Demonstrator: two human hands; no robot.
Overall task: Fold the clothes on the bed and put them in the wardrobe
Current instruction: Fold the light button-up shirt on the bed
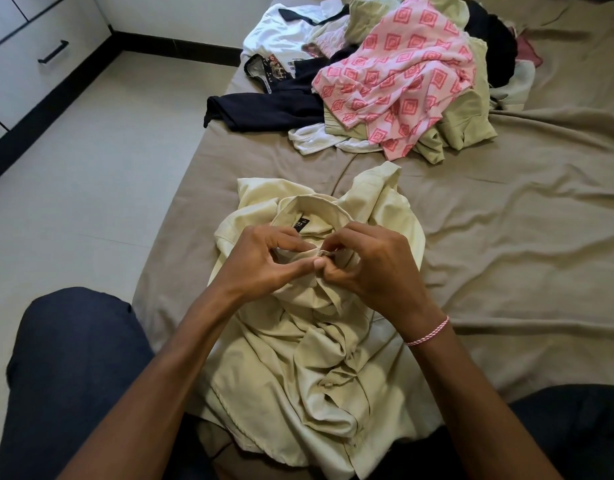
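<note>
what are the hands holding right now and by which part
Both the left hand and right hand pinch the pale yellow collared fabric shirt at its front opening, just below the collar.

one wide-angle view, worn on the head, looks forward and down. nearest, at centre, are the left hand (260,261) and right hand (371,268) on the shirt (298,375); the bed (506,237) runs away toward 12 o'clock, pile (402,74) at 1 o'clock, floor (108,168) at 10 o'clock.
</note>
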